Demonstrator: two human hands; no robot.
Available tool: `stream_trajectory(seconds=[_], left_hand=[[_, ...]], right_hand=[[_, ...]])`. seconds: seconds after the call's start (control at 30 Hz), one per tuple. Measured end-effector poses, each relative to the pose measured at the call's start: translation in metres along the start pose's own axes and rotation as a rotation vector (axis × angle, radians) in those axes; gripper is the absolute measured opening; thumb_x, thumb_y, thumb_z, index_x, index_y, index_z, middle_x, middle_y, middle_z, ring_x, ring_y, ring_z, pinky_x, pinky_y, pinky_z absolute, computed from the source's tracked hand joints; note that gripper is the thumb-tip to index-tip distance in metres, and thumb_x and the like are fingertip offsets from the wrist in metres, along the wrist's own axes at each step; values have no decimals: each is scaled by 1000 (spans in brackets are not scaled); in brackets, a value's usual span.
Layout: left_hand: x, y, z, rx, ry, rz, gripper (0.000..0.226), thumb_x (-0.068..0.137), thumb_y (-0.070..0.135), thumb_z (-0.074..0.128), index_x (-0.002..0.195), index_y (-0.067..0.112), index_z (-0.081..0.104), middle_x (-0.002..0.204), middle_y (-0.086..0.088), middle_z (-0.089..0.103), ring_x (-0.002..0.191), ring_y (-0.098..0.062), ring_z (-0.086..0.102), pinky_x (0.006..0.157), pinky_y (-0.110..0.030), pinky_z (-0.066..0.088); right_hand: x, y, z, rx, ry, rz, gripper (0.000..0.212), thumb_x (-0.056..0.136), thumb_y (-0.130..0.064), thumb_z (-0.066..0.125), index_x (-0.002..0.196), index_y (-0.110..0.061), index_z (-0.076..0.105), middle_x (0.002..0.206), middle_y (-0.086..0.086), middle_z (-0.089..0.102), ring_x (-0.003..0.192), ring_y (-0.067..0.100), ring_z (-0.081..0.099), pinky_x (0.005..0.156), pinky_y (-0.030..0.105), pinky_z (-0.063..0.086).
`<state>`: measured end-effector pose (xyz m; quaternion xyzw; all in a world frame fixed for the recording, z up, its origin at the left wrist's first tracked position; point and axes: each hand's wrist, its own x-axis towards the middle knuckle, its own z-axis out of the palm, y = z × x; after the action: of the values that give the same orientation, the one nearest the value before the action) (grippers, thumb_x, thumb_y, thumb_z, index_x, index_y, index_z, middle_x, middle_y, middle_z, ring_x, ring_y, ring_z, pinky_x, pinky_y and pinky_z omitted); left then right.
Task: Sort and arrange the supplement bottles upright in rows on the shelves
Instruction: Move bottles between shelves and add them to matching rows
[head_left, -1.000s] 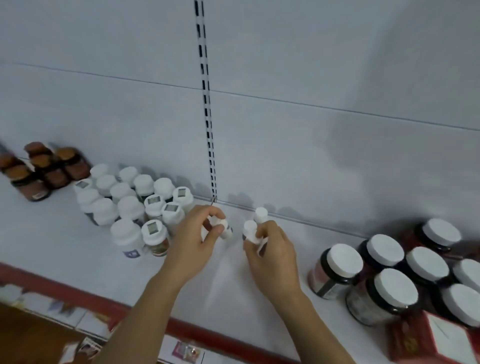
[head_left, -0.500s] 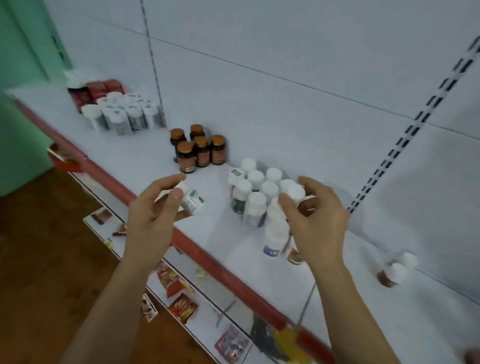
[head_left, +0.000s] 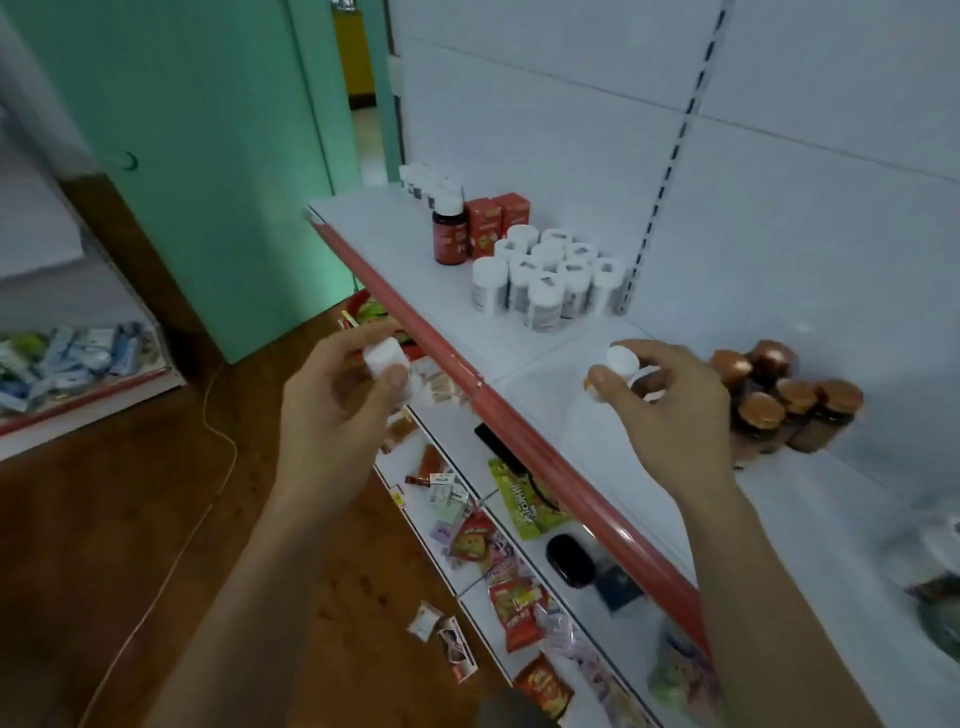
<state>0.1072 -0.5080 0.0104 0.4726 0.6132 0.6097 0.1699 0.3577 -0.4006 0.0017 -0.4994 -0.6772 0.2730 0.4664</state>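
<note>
Left hand (head_left: 337, 410): raised in front of the white shelf with a red front strip (head_left: 545, 364), off the board. Fingers and thumb are curled round a small white-capped supplement bottle (head_left: 385, 359). The cap is round and plain white. The body is mostly hidden behind the thumb, with only a pale label edge showing.

Right hand (head_left: 670, 410): over the shelf board, thumb and fingertips pinching a second small white-capped bottle (head_left: 623, 361). A patch of brown body shows between the fingers; the tilt cannot be told.

The hands are well apart, with the red strip running between them.

On the shelf:
- A block of white bottles with white caps and grey labels (head_left: 545, 280) stands upright in tight rows near the back panel.
- Beyond it is a dark red bottle with a dark cap (head_left: 448, 236), beside two red cartons (head_left: 496, 221).
- A cluster of amber bottles with copper-brown caps (head_left: 779, 400) stands just right of the right hand.

The lower shelf holds loose coloured packets (head_left: 519, 504).
</note>
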Motion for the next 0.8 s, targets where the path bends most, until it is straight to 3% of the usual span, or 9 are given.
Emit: stream_trajectory(seconds=[0.17,0.3,0.4,0.57,0.73,0.8], left_hand=[[74,-78,-51,45,108,-85,31,95,19,67,125,27,64,115,11,69,103,-4,68,80,-24,58],[166,-130,-76,149,116,-75,31,95,20,66,126,24,64,118,5,68,105,-8,66,78,-14,55],[237,-156,-93,197,110,-77,30,95,23,66,125,25,63,119,4,67,108,-10,65,85,-26,56],[340,-189,-111,154,154,-95,31,95,28,65,125,23,63,118,7,66,108,-8,65,87,-32,56],[456,-233,-85,148,44,-39,28,96,22,65,123,21,64,112,16,64,101,10,60,80,-23,54],[502,-254,-62,108,-30,-42,28,97,19,64,124,21,65,115,9,65,103,0,62,80,-26,55]], right_hand=[[73,-14,114,0,-89,-22,19,84,-30,80,100,-33,69,100,-13,65,80,6,61,74,15,45],[137,-21,208,-37,-150,-64,21,84,-27,79,103,-25,71,98,-10,64,80,4,60,73,18,47],[189,-32,270,-55,-184,-52,18,85,-26,78,101,-24,71,96,-11,65,80,1,60,70,15,43],[275,-55,349,-56,-236,-53,15,88,-20,75,97,-25,65,97,-1,67,81,11,62,77,31,50],[336,-49,407,-5,-176,31,35,93,-20,71,125,-24,58,102,-12,62,76,2,62,67,11,44],[352,-40,428,-10,-121,65,36,95,-20,68,127,-26,54,106,-8,63,79,3,61,66,9,43]])
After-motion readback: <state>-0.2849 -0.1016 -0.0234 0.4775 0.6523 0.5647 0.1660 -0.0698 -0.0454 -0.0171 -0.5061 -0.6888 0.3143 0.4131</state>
